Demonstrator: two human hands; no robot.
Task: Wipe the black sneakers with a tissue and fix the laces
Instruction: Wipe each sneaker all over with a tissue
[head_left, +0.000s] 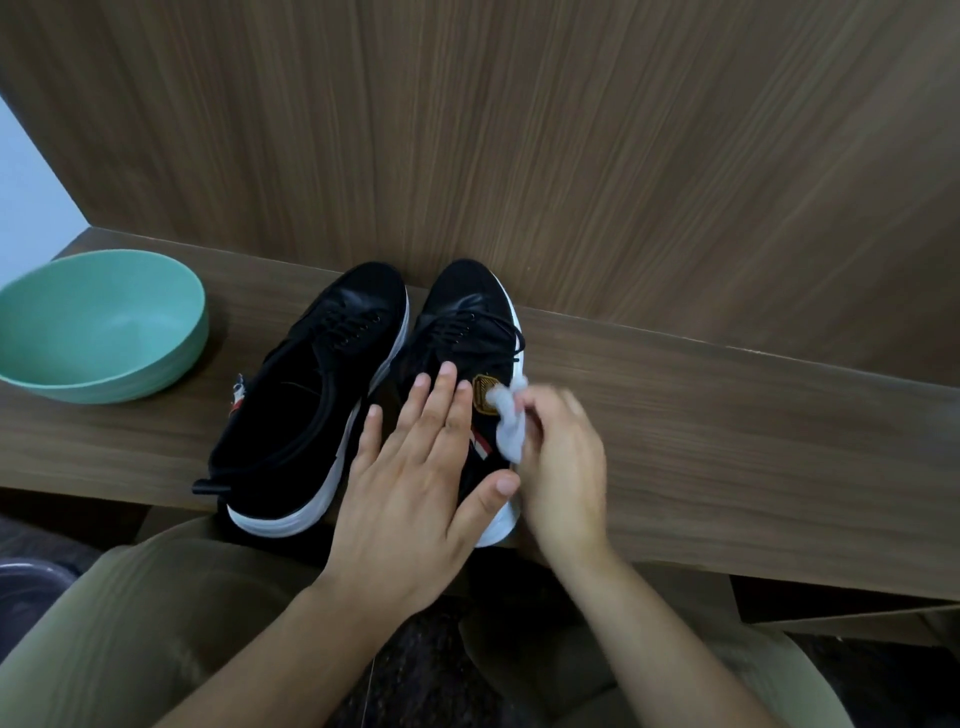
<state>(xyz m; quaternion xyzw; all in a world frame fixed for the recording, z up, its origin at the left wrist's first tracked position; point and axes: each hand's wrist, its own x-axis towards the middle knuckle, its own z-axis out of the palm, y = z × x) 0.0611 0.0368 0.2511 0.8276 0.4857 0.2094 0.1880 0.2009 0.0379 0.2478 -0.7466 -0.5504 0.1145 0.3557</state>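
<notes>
Two black sneakers with white soles stand side by side on a wooden ledge (727, 415), toes against the back panel. The left sneaker (311, 384) lies open with loose black laces. My left hand (415, 493) rests flat with straight fingers on top of the right sneaker (462, 312), thumb on its outer side. My right hand (563, 467) holds a crumpled white tissue (506, 415) against the outer side of that shoe, near a gold badge (484, 394) and red-white stripes. The right hand is blurred.
A mint-green bowl (98, 322) stands on the ledge to the left of the shoes. A tall wooden panel (571, 156) rises right behind them. My knees in olive trousers (145, 623) sit below the ledge's front edge.
</notes>
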